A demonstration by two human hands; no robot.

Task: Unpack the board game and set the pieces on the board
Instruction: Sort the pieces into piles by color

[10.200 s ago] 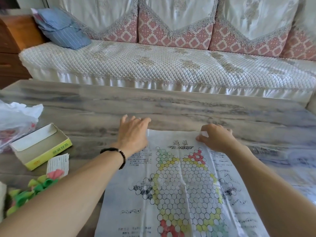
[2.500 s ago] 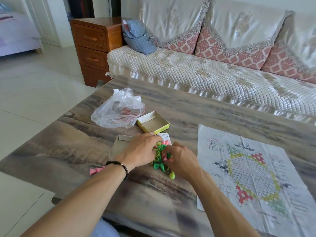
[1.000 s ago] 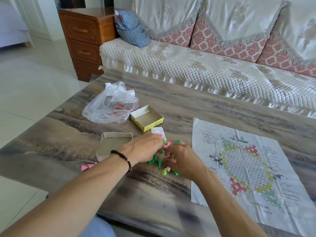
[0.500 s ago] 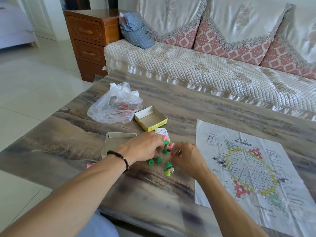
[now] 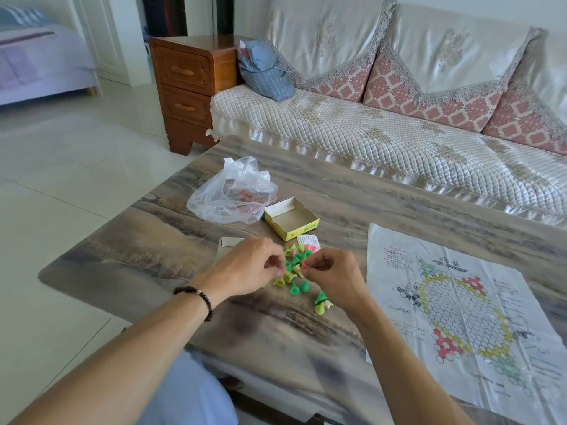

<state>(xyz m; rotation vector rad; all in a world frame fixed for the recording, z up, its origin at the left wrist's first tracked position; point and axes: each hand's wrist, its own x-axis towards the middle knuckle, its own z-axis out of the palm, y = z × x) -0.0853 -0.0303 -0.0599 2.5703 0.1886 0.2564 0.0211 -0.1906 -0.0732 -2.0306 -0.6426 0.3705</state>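
Both hands, left hand [image 5: 248, 266] and right hand [image 5: 333, 273], curl over the small green, yellow and pink plastic cone pieces [image 5: 294, 271] heaped on the marbled bench [image 5: 147, 265], apparently pinching some. Best sort by colour, then carry them to the creased paper hexagon-grid board [image 5: 460, 317] well to the right.

I see a marbled table [image 5: 306, 332] carrying a paper game board [image 5: 460, 305] at right, a pile of green, yellow and pink pieces [image 5: 296, 271], 1 open yellow box [image 5: 291, 219], a plastic bag [image 5: 233, 194] and a leaflet [image 5: 307, 240].
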